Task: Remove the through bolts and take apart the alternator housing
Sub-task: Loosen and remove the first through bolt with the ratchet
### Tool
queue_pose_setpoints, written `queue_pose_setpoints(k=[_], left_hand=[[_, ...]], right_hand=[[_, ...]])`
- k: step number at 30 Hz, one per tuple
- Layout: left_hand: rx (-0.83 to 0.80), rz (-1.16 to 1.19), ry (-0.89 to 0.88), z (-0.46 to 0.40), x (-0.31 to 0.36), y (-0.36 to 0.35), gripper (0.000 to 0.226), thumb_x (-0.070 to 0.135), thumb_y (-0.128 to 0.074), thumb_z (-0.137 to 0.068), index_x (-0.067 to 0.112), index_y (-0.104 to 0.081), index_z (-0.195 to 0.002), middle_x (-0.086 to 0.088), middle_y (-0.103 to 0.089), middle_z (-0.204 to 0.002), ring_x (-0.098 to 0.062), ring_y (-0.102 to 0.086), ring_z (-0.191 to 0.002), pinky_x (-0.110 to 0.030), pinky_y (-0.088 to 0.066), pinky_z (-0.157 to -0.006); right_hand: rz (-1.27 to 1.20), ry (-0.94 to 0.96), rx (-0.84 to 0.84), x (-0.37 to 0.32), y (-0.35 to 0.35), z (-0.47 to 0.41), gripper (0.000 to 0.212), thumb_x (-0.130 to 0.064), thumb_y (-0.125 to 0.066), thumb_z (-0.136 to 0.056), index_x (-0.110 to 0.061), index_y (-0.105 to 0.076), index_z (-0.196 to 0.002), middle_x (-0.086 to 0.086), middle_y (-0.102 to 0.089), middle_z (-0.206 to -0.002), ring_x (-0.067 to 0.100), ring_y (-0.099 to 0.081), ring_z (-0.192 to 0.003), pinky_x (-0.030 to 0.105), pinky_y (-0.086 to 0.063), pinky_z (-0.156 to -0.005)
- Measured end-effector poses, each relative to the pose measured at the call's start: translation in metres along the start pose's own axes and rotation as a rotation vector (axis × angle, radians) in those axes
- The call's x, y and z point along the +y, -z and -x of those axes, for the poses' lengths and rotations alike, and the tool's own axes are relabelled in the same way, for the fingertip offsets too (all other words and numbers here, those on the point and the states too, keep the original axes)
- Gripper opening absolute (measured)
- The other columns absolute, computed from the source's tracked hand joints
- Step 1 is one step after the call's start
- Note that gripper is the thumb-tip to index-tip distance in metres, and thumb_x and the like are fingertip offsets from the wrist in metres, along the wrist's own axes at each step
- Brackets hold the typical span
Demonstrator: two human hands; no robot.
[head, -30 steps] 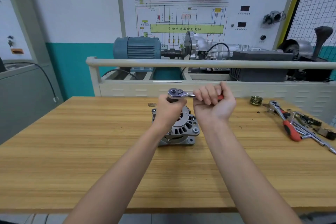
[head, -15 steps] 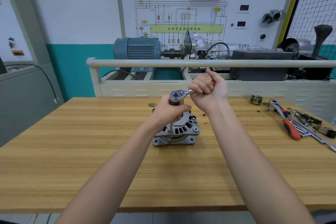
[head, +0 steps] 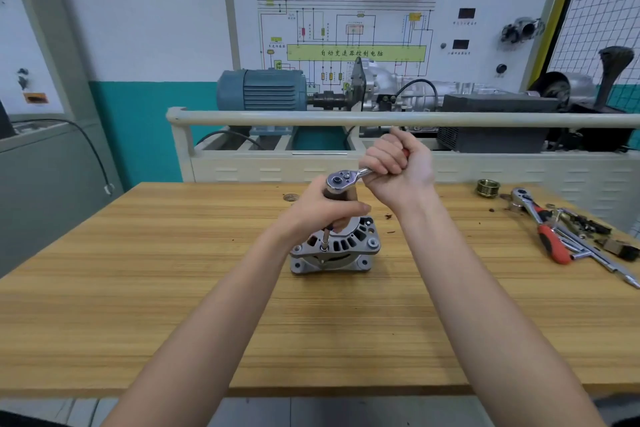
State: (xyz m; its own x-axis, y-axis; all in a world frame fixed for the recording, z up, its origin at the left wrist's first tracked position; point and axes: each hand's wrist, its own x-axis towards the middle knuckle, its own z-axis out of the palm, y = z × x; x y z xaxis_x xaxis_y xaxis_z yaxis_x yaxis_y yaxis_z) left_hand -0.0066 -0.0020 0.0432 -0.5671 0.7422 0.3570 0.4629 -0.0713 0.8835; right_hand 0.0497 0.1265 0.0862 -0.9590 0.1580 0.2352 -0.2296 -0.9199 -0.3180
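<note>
Wooden bench (head: 138,288): alternator (head: 337,248) stood at centre. Ratchet (head: 341,180) handle is gripped in right hand (head: 398,168); its extension is clasped by left hand (head: 325,211), socket seated on 1 through bolt (head: 323,248). Spare tools (head: 554,229) lie far right.

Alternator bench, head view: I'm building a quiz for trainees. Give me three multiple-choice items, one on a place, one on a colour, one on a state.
1. Where does the brass pulley lie?
A. far right of the table
B. on the alternator
C. on the floor

2. What colour is the grip of the spare ratchet lying on the table?
A. blue
B. red
C. yellow

3. What is the right hand doing?
A. resting flat on the table
B. gripping the ratchet handle
C. hanging idle

Answers: 1 A, it sits by the loose tools; 2 B, the grip is red; 3 B, fingers curl round the handle while the left hand steadies the extension over the alternator.
</note>
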Motion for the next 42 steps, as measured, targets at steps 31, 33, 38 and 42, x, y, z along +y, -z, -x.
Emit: queue_pose_setpoints(k=[31, 33, 38, 42], left_hand=[[0.52, -0.015, 0.038, -0.005, -0.005, -0.023, 0.038, -0.004, -0.059, -0.076, 0.017, -0.036, -0.053, 0.002, -0.035, -0.049, -0.014, -0.03, -0.048, -0.026, -0.028, -0.051], [0.52, -0.012, 0.043, -0.005, -0.006, -0.026, 0.04, -0.003, -0.06, -0.075, 0.018, -0.035, -0.052, 0.004, -0.034, -0.048, -0.013, -0.029, -0.048, -0.027, -0.028, -0.052], [0.13, -0.065, 0.04, 0.004, -0.001, -0.003, 0.034, 0.009, -0.072, -0.074, 0.02, -0.05, -0.05, -0.002, -0.049, -0.048, -0.018, -0.043, -0.049, -0.03, -0.039, -0.056], [0.099, 0.01, -0.061, 0.003, -0.002, -0.003, 0.038, 0.001, -0.07, -0.08, 0.014, -0.046, -0.053, -0.003, -0.044, -0.045, -0.015, -0.04, -0.042, -0.02, -0.038, -0.047]], right_hand=[[-0.051, 0.399, 0.051, 0.026, 0.007, 0.031, 0.049, -0.017, -0.035, -0.096, -0.017, -0.039, -0.047, -0.006, -0.023, -0.038, 0.01, -0.021, -0.034, 0.02, -0.027, -0.039], [-0.018, 0.449, 0.046, 0.029, 0.007, 0.037, 0.049, -0.017, -0.035, -0.096, -0.017, -0.04, -0.047, -0.005, -0.024, -0.038, 0.011, -0.022, -0.035, 0.021, -0.029, -0.041], [-0.001, 0.133, 0.054, 0.005, 0.001, 0.012, 0.045, -0.016, -0.038, -0.091, -0.016, -0.037, -0.047, -0.007, -0.024, -0.035, 0.008, -0.022, -0.028, 0.017, -0.022, -0.036], [0.002, -0.011, 0.033, 0.002, -0.006, -0.006, 0.034, -0.014, -0.044, -0.084, -0.018, -0.033, -0.053, -0.008, -0.024, -0.035, 0.007, -0.023, -0.028, 0.016, -0.018, -0.037]])
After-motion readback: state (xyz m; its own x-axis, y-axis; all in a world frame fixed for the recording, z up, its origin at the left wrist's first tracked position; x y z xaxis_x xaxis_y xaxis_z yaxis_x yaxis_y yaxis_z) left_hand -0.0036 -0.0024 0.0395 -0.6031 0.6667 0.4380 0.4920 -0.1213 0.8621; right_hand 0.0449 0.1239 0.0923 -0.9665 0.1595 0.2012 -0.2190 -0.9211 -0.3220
